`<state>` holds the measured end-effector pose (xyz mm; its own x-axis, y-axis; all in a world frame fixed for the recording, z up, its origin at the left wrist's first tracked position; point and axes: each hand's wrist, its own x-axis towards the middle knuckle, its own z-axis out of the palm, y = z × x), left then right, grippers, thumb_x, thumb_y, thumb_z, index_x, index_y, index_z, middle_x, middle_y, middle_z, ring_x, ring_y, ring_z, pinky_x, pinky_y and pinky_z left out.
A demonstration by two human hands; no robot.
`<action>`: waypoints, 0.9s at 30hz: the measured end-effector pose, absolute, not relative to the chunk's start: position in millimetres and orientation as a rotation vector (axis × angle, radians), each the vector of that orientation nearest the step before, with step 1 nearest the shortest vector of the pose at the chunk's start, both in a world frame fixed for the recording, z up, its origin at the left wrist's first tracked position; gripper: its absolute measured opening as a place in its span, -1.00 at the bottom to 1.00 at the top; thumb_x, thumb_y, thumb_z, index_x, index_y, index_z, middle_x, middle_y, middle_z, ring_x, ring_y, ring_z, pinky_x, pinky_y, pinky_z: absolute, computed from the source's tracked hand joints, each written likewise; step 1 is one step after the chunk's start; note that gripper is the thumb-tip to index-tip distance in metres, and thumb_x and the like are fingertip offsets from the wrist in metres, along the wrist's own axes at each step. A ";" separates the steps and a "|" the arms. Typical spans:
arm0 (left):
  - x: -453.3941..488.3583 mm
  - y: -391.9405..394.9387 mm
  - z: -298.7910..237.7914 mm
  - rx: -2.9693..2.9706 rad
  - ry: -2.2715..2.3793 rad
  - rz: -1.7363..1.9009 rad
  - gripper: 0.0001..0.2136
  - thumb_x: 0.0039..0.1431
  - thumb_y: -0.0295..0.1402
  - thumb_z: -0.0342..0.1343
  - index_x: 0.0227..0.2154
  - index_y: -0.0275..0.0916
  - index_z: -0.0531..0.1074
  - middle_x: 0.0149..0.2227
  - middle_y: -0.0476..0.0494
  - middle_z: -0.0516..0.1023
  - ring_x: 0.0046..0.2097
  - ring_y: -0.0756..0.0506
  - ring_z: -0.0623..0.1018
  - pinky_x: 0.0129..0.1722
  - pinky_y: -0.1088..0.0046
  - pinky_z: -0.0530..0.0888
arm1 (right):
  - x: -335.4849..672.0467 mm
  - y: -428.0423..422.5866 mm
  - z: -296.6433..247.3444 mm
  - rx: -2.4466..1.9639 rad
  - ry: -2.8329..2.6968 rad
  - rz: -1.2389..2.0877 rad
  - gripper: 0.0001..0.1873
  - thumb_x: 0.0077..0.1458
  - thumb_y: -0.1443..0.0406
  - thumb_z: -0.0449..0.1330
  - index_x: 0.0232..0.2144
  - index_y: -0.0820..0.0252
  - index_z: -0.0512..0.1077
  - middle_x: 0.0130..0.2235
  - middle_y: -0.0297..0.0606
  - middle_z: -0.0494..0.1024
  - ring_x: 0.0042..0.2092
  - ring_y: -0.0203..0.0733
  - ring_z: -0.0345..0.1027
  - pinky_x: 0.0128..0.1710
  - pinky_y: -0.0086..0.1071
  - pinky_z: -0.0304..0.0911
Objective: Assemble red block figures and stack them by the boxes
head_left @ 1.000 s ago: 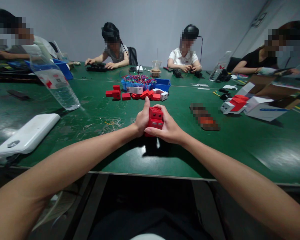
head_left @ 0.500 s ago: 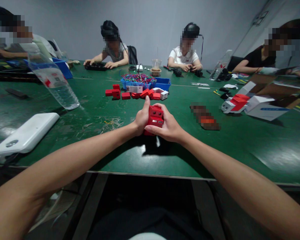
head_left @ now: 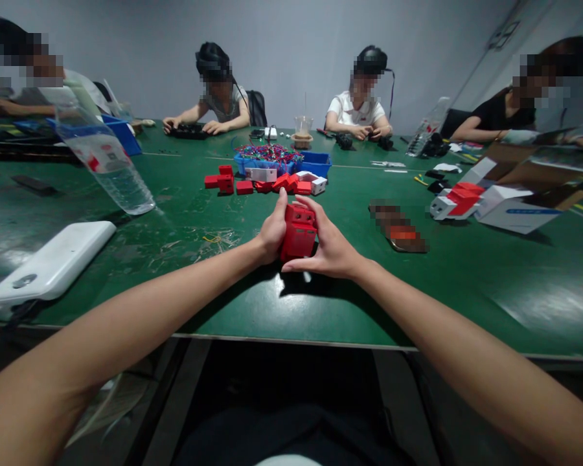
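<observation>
Between my two hands, over the near middle of the green table (head_left: 252, 291), is a red box-shaped plastic housing (head_left: 298, 241) with two small dark holes near its top. My left hand (head_left: 273, 226) is closed against its left side, thumb pointing up. My right hand (head_left: 337, 249) spans it from the right, fingers at the upper edge and thumb stretched along the lower edge. Just beyond the hands lie several red blocks (head_left: 225, 183) and a white-and-red piece (head_left: 315, 182).
Behind the blocks stand a blue tray of tangled wires (head_left: 267, 155) and another blue tray (head_left: 318, 162). A tilted water bottle (head_left: 109, 162) and white power bank (head_left: 53, 259) are left. A phone (head_left: 399, 228) and open carton (head_left: 519, 210) are right. Several people sit around the table.
My right thumb has moved off the housing's front face to its lower edge, opening the hand wider. The housing has turned slightly, showing more of its front.
</observation>
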<state>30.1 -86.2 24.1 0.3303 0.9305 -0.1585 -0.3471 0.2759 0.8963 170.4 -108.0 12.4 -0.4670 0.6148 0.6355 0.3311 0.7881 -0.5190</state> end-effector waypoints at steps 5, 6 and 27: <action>24.9 -78.8 26.2 0.807 0.882 0.986 -0.41 0.24 0.17 -0.17 -0.37 -0.29 0.48 -0.56 -0.09 0.54 -0.61 0.00 0.48 -0.55 0.51 0.47 | 169.9 -102.9 6.7 -0.793 -2.050 0.362 0.05 -0.25 0.01 0.46 0.19 0.16 0.06 0.16 0.07 0.33 0.15 0.08 0.32 0.14 0.01 0.25; 24.7 -77.7 25.1 0.806 0.888 0.988 -0.43 0.25 0.14 -0.13 -0.35 -0.30 0.49 -0.54 -0.10 0.56 -0.60 0.00 0.50 -0.54 0.51 0.48 | 169.6 -102.9 6.4 -0.817 -2.033 0.370 0.04 -0.25 0.01 0.45 0.18 0.16 0.07 0.13 0.06 0.36 0.12 0.07 0.35 0.11 0.00 0.28; 16.6 -78.9 26.0 0.954 0.706 0.872 -0.66 0.13 -0.02 0.10 -0.28 -0.23 0.44 -0.48 -0.04 0.53 -0.49 -0.04 0.55 -0.47 0.48 0.47 | 180.1 -97.9 11.3 -0.795 -2.074 0.211 -0.27 -0.05 0.21 0.34 0.16 0.19 0.22 0.14 0.02 0.38 0.10 0.01 0.33 -0.02 -0.10 0.39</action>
<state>16.6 -78.9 26.0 0.4763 0.8695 -0.1311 -0.3095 0.3053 0.9006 180.1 -97.9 11.3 -0.4088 0.6091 0.6796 0.4598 0.7807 -0.4231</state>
